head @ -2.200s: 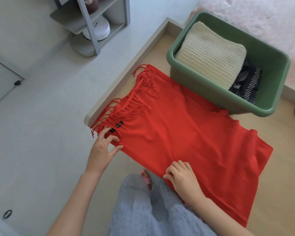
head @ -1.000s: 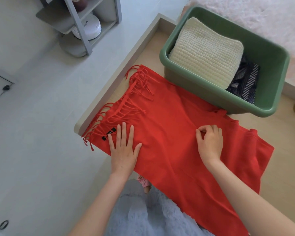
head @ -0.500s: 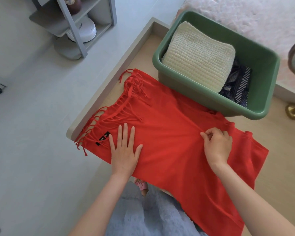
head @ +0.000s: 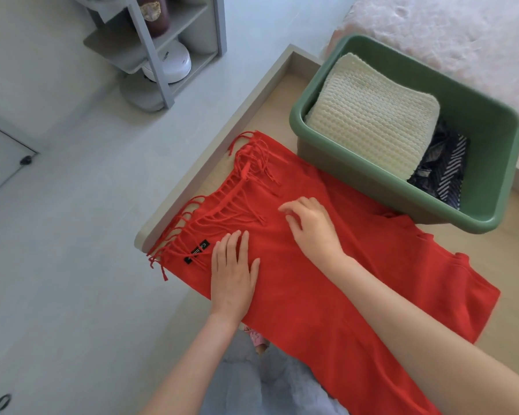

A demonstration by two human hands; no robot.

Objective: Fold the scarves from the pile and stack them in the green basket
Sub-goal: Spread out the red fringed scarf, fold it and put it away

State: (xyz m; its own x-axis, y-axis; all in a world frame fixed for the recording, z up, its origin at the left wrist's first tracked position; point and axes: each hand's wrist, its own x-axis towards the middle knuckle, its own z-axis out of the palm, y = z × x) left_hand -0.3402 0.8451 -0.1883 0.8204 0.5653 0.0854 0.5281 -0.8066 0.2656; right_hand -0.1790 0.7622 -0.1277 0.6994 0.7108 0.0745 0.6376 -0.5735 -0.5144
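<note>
A red fringed scarf (head: 372, 280) lies spread over the corner of a wooden table (head: 516, 310), its near end hanging off the front edge. My left hand (head: 232, 277) presses flat on it beside the black label (head: 197, 250). My right hand (head: 313, 227) rests on the cloth near the tassels, fingers loosely spread and holding nothing. The green basket (head: 507, 163) stands just behind the scarf. Inside it lie a folded cream knitted scarf (head: 375, 115) and a dark striped scarf (head: 444, 169).
The table's raised left rim (head: 210, 163) borders grey floor (head: 72, 265). A grey shelf unit (head: 159, 52) with a white round device stands at the upper left. A pale pink fluffy surface (head: 450, 34) lies behind the basket.
My right hand has let go of the cloth near the basket and moved left to the tassel end, fingers now spread. My left hand stays pressed flat by the label.
</note>
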